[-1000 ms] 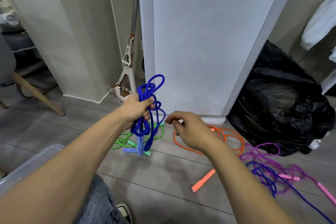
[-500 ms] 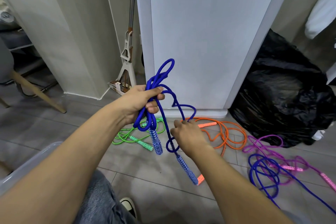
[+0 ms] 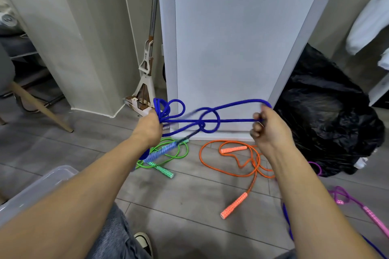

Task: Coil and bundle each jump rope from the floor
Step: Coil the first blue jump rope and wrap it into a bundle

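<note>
I'm tying off the blue rope (image 3: 231, 120), stretched mid-air btwn hands: L hand (image 3: 148, 127) gripping the coils, R hand (image 3: 266, 130) gripping the loop end. Next, prob.: pulling the knot snug w/o spilling coils.

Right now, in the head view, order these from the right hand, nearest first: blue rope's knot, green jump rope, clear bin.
1. Blue rope's knot, just left of the right hand.
2. Green jump rope, on the floor, farther left.
3. Clear bin, lower left corner.
</note>
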